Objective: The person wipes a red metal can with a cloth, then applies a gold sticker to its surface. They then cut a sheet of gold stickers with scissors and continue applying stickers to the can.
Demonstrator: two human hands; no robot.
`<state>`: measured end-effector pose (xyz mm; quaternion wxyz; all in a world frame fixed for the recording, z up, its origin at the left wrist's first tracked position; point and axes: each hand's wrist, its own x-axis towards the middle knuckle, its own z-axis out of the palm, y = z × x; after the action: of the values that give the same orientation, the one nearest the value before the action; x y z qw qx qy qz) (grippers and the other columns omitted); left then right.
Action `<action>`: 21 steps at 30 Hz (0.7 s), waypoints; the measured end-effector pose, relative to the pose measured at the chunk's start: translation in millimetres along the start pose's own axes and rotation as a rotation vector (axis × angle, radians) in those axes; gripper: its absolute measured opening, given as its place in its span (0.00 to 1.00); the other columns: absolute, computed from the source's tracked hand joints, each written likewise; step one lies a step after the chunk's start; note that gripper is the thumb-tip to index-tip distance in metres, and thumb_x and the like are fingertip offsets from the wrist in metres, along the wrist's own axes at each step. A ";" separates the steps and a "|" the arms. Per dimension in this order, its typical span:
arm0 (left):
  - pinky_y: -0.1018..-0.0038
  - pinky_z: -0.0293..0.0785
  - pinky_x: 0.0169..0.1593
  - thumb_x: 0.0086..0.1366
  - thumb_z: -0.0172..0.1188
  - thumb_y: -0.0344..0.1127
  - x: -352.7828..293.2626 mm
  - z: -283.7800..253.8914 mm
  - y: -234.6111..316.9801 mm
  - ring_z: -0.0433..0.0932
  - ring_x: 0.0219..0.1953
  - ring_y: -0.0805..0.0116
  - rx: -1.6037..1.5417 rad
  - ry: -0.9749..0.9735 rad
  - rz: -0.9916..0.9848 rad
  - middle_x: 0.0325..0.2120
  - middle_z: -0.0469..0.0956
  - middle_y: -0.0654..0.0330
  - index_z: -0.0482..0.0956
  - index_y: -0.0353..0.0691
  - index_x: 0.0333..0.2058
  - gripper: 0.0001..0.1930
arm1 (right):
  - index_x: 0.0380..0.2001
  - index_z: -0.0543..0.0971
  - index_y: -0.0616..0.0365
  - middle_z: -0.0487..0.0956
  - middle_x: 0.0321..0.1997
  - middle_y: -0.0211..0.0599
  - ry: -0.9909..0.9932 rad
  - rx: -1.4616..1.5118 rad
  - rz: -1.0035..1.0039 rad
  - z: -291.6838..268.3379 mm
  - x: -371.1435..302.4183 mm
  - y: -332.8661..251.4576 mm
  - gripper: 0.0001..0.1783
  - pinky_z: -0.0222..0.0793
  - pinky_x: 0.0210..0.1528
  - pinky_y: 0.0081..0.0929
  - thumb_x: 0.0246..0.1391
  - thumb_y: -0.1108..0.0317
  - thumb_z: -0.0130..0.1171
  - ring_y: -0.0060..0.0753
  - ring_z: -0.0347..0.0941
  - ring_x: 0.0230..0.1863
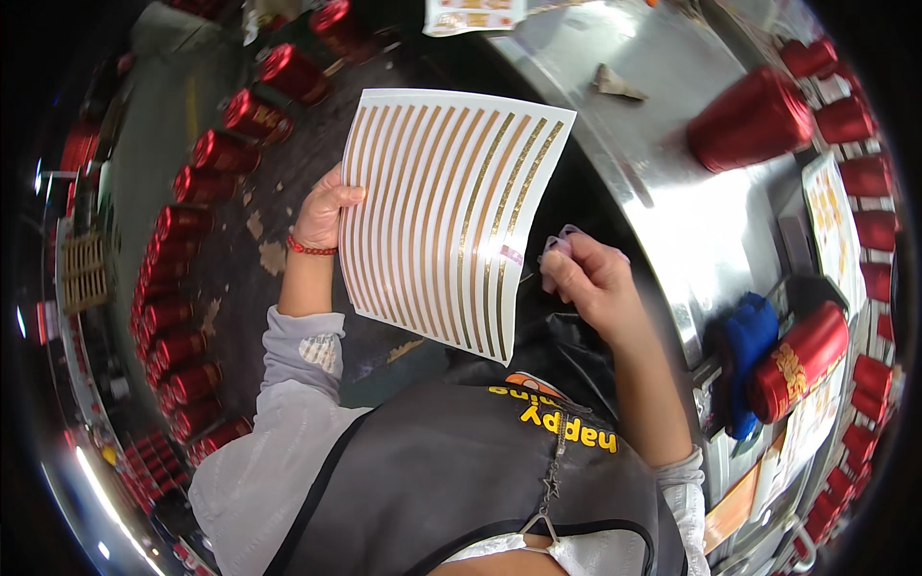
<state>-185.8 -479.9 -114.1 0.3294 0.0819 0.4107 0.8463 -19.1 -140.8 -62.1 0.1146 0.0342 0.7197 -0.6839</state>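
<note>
My left hand grips the left edge of a white sheet with its thumb on the front. Rows of narrow gold stripes run down the sheet, and a few towards its right side look darker and glittery. A small pale purple patch lies near the right edge. Just right of the sheet and apart from it, my right hand is closed, thumb against the fingers. Translucent lilac material shows at those fingers; whether anything is pinched there cannot be made out.
On the shiny metal table at right stand a large red jar and a crumpled scrap. Another red jar rests against a blue pad. Printed sheets lie beyond. Red jars line the left in a curve.
</note>
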 end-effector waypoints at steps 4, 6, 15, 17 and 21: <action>0.64 0.77 0.56 0.59 0.59 0.24 47.6 25.2 -2.5 0.80 0.51 0.61 0.031 -0.117 -0.087 0.52 0.77 0.50 0.70 0.30 0.57 0.25 | 0.29 0.75 0.62 0.72 0.23 0.30 0.199 -0.296 -0.155 -2.2 -9.2 -9.9 0.13 0.63 0.25 0.21 0.59 0.63 0.64 0.18 0.64 0.22; 0.65 0.77 0.56 0.59 0.59 0.24 66.5 40.2 -6.6 0.80 0.51 0.61 0.042 -0.152 -0.127 0.51 0.78 0.50 0.70 0.30 0.56 0.25 | 0.28 0.75 0.63 0.73 0.22 0.34 0.301 -0.364 -0.194 -8.6 -17.4 -10.2 0.12 0.63 0.25 0.23 0.58 0.66 0.63 0.23 0.65 0.21; 0.65 0.77 0.56 0.59 0.58 0.23 101.6 90.9 -27.7 0.80 0.50 0.61 0.075 -0.314 -0.215 0.51 0.77 0.49 0.69 0.29 0.57 0.25 | 0.24 0.72 0.66 0.70 0.19 0.45 0.590 -0.367 -0.206 -24.8 -80.8 -13.3 0.09 0.65 0.25 0.33 0.54 0.74 0.60 0.37 0.68 0.19; 0.66 0.77 0.56 0.58 0.58 0.23 99.1 107.3 -30.9 0.80 0.51 0.60 0.080 -0.334 -0.197 0.52 0.77 0.49 0.67 0.28 0.58 0.27 | 0.23 0.72 0.65 0.72 0.19 0.42 0.618 -0.375 -0.191 -26.8 -93.1 -6.7 0.12 0.66 0.24 0.30 0.51 0.72 0.64 0.32 0.68 0.18; 0.67 0.77 0.56 0.58 0.57 0.22 83.0 133.9 -29.3 0.79 0.52 0.60 0.136 -0.332 -0.181 0.53 0.76 0.47 0.64 0.27 0.60 0.30 | 0.26 0.72 0.61 0.75 0.22 0.40 0.659 -0.573 -0.259 -18.8 -116.1 -14.4 0.13 0.69 0.25 0.33 0.46 0.71 0.69 0.38 0.73 0.21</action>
<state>-180.6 -329.1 -60.1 0.4609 0.2049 0.4127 0.7585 88.5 -110.6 -22.8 -0.2022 0.1267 0.8763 -0.4185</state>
